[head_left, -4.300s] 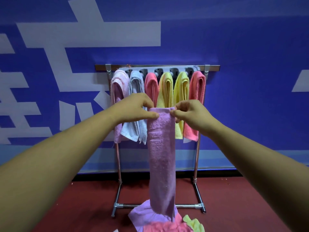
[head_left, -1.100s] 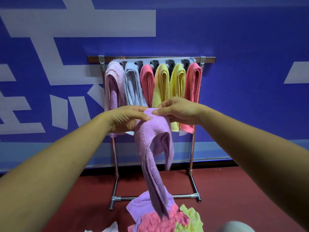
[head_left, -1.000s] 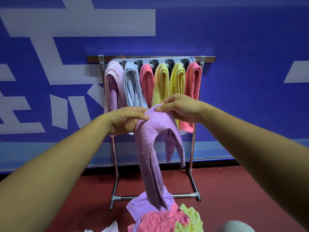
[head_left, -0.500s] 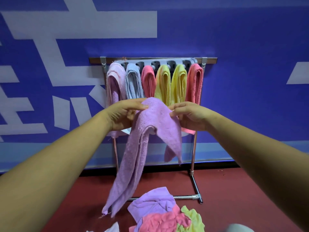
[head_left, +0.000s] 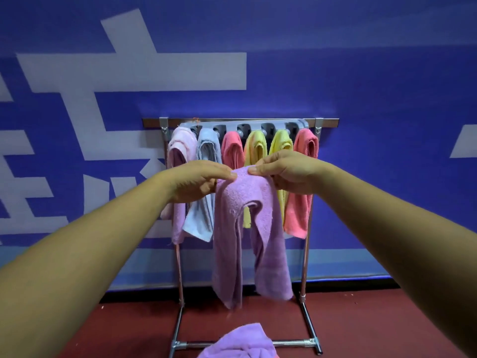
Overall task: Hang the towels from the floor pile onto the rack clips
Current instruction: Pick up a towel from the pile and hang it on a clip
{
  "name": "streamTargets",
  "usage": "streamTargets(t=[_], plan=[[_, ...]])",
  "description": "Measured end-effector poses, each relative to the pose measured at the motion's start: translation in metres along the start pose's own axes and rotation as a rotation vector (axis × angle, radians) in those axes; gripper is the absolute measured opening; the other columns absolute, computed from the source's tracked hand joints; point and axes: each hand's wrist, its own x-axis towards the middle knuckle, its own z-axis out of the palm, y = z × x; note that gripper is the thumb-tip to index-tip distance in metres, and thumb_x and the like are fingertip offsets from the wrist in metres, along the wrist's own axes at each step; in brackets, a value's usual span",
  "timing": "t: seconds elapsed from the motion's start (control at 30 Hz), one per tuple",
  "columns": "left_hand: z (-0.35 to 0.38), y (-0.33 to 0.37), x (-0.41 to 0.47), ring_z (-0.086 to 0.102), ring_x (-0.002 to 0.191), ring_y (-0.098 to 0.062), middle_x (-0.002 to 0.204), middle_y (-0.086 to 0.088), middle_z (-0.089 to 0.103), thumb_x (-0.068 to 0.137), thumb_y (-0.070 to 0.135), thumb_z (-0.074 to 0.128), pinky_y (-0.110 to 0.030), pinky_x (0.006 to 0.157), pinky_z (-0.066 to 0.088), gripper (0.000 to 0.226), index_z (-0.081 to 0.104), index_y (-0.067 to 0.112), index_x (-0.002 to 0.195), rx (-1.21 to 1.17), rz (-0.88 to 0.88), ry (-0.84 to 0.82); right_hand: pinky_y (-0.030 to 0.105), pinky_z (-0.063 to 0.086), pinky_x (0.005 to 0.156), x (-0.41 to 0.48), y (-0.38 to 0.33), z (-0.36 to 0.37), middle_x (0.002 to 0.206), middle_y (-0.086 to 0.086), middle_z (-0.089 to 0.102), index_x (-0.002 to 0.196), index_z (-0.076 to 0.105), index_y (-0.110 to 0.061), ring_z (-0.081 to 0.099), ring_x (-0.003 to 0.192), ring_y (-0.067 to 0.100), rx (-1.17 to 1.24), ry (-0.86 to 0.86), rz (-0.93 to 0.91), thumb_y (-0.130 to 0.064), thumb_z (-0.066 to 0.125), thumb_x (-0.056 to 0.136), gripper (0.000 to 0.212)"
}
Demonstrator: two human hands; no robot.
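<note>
A lilac towel [head_left: 245, 228] hangs folded over itself in front of the rack, both halves dangling clear of the floor. My left hand [head_left: 196, 182] pinches its top fold from the left and my right hand [head_left: 286, 174] pinches it from the right. Behind them stands the metal rack [head_left: 242, 122] with a grey clip bar [head_left: 258, 126]. Several towels hang from the clips: pale pink [head_left: 178, 151], light blue [head_left: 206, 151], coral [head_left: 231, 148], two yellow [head_left: 255, 146], and salmon [head_left: 304, 151]. Another lilac towel [head_left: 240, 343] from the floor pile shows at the bottom edge.
The rack stands against a blue wall [head_left: 361, 99] with white markings. Its base bar [head_left: 289, 343] and feet rest on a dark red floor [head_left: 374, 324], which stretches open to the left and right of the rack.
The towel's long left end has swung back in, so both halves now hang straight down. My hands have come closer together on the top fold. The view has tilted up, hiding most of the pile.
</note>
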Motion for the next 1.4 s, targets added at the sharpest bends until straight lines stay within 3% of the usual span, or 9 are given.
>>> streamTargets(t=[0.1, 0.2, 0.3, 0.43, 0.6, 0.9, 1.13, 1.3, 1.4], plan=[[-0.017, 0.011, 0.019, 0.062, 0.089, -0.014, 0.093, -0.008, 0.068, 0.088, 0.017, 0.066, -0.025, 0.085, 0.045, 0.024, 0.065, -0.005, 0.097, 0.082, 0.008, 0.053, 0.029, 0.049, 0.072, 0.017, -0.009, -0.012, 0.083, 0.012, 0.062, 0.082, 0.063, -0.001, 0.059, 0.075, 0.019, -0.079, 0.060, -0.031, -0.013, 0.068, 0.093, 0.017], [-0.027, 0.028, 0.039, 0.058, 0.083, -0.015, 0.081, -0.003, 0.066, 0.085, 0.017, 0.067, -0.031, 0.083, 0.040, 0.017, 0.069, 0.003, 0.075, 0.153, 0.003, 0.151, 0.032, 0.043, 0.074, 0.042, -0.020, -0.026, 0.076, 0.006, 0.056, 0.071, 0.061, -0.008, 0.055, 0.074, 0.019, -0.123, 0.155, -0.102, -0.012, 0.070, 0.092, 0.023], [-0.042, 0.044, 0.060, 0.050, 0.087, -0.021, 0.076, -0.001, 0.059, 0.070, 0.022, 0.071, -0.037, 0.086, 0.036, 0.013, 0.066, 0.019, 0.058, 0.191, 0.048, 0.194, 0.034, 0.035, 0.074, 0.068, -0.033, -0.040, 0.086, 0.007, 0.060, 0.084, 0.072, -0.007, 0.050, 0.081, 0.019, -0.275, 0.235, -0.130, -0.023, 0.076, 0.088, 0.017], [-0.062, 0.060, 0.086, 0.049, 0.082, -0.021, 0.083, -0.010, 0.057, 0.081, 0.016, 0.068, -0.036, 0.081, 0.035, 0.016, 0.065, 0.001, 0.087, 0.268, 0.073, 0.230, 0.032, 0.032, 0.064, 0.102, -0.046, -0.061, 0.079, 0.004, 0.058, 0.091, 0.074, -0.001, 0.044, 0.068, 0.014, -0.384, 0.299, -0.143, -0.034, 0.079, 0.083, 0.034], [-0.092, 0.067, 0.127, 0.056, 0.082, -0.019, 0.093, -0.008, 0.061, 0.086, -0.003, 0.058, -0.028, 0.077, 0.045, 0.022, 0.064, 0.012, 0.100, 0.356, 0.076, 0.290, 0.029, 0.049, 0.069, 0.150, -0.057, -0.084, 0.079, 0.006, 0.063, 0.093, 0.071, 0.002, 0.059, 0.069, 0.015, -0.385, 0.333, -0.166, -0.024, 0.074, 0.091, 0.026], [-0.137, 0.049, 0.193, 0.051, 0.083, -0.023, 0.096, -0.015, 0.064, 0.061, 0.013, 0.057, -0.041, 0.076, 0.039, 0.037, 0.069, 0.030, 0.091, 0.540, 0.050, 0.324, 0.022, 0.039, 0.052, 0.215, -0.053, -0.103, 0.068, -0.005, 0.060, 0.096, 0.076, -0.015, 0.050, 0.058, 0.009, -0.719, 0.493, -0.078, -0.036, 0.081, 0.083, 0.026], [-0.147, 0.031, 0.207, 0.056, 0.091, -0.019, 0.104, 0.004, 0.063, 0.091, 0.024, 0.062, -0.046, 0.087, 0.052, 0.027, 0.051, 0.023, 0.116, 1.104, -0.004, 0.271, 0.031, 0.054, 0.076, 0.233, -0.033, -0.102, 0.099, 0.000, 0.072, 0.102, 0.077, -0.023, 0.064, 0.088, 0.017, -0.944, 0.413, -0.074, -0.022, 0.071, 0.088, 0.015], [-0.139, 0.022, 0.207, 0.055, 0.093, -0.025, 0.111, -0.004, 0.063, 0.091, 0.020, 0.062, -0.035, 0.079, 0.040, 0.029, 0.047, 0.018, 0.116, 1.275, 0.113, 0.412, 0.033, 0.043, 0.069, 0.223, -0.023, -0.100, 0.101, 0.016, 0.068, 0.103, 0.065, -0.004, 0.059, 0.086, 0.021, -1.017, 0.489, -0.130, -0.019, 0.073, 0.084, 0.025], [-0.127, 0.012, 0.198, 0.055, 0.101, -0.026, 0.109, -0.009, 0.055, 0.087, 0.012, 0.065, -0.029, 0.077, 0.033, 0.027, 0.053, 0.016, 0.112, 1.255, 0.345, 0.571, 0.033, 0.034, 0.068, 0.214, -0.010, -0.088, 0.077, 0.005, 0.057, 0.091, 0.069, -0.007, 0.058, 0.090, 0.030, -1.152, 0.615, -0.334, -0.021, 0.070, 0.088, 0.014]])
